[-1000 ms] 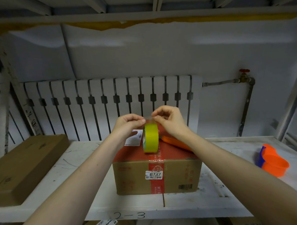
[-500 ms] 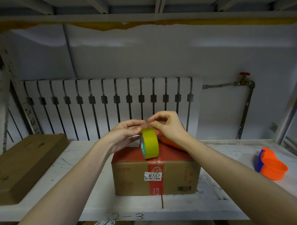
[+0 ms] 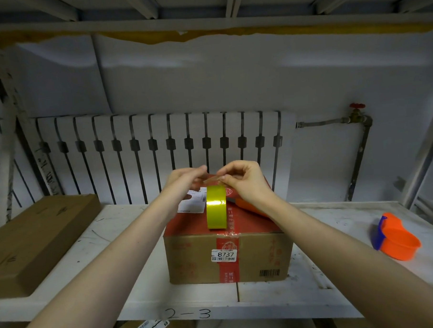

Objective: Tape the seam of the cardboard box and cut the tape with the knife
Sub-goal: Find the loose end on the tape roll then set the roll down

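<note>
A cardboard box (image 3: 259, 256) with a red printed top and a red strip over its seam sits on the white shelf (image 3: 131, 271). A yellow tape roll (image 3: 216, 208) stands on edge over the box top, above the seam. My left hand (image 3: 184, 184) rests on the roll's top from the left, fingers stretched forward. My right hand (image 3: 246, 181) pinches the short peeled tape end (image 3: 212, 180) just above the roll. An orange knife (image 3: 253, 209) lies on the box top, partly hidden under my right wrist.
A flat brown carton (image 3: 40, 236) lies on the shelf at the left. An orange and blue plastic scoop (image 3: 397, 241) sits at the right. A white radiator (image 3: 135, 157) and a pipe with a red valve (image 3: 357, 119) line the wall behind. More cartons show below the shelf.
The roll has turned edge-on to me and sits lower over the seam. My left fingers have flattened, and my right hand has peeled a short strip of tape free.
</note>
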Action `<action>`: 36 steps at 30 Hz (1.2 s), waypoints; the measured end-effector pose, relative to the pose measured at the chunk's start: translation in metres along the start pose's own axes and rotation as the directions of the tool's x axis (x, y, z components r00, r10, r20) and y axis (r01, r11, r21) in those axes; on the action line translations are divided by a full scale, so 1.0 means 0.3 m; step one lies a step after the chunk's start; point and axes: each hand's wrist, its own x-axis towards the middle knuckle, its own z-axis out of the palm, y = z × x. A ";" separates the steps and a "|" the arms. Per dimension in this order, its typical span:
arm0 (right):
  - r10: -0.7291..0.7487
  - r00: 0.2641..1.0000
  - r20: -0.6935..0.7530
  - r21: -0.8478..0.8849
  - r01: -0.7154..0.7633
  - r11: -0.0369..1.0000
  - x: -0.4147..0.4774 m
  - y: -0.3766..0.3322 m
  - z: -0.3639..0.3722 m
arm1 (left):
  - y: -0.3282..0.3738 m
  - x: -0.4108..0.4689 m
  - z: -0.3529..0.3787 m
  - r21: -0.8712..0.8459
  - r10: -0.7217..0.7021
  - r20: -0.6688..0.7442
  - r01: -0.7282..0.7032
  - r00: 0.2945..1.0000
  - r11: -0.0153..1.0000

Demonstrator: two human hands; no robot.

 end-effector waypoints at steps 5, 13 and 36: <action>0.021 0.999 -0.026 0.062 -0.019 0.998 -0.006 0.001 0.003 | 0.023 -0.018 0.026 0.130 0.083 -0.001 -0.082 0.997 0.988; 0.107 0.993 -0.054 0.154 -0.098 0.983 -0.011 0.012 -0.002 | 0.012 -0.007 0.024 0.147 0.078 0.007 -0.078 0.997 0.986; 0.187 0.982 -0.004 0.303 -0.177 0.936 -0.012 0.031 -0.008 | -0.018 0.016 0.041 0.096 0.147 -0.058 -0.141 0.987 0.985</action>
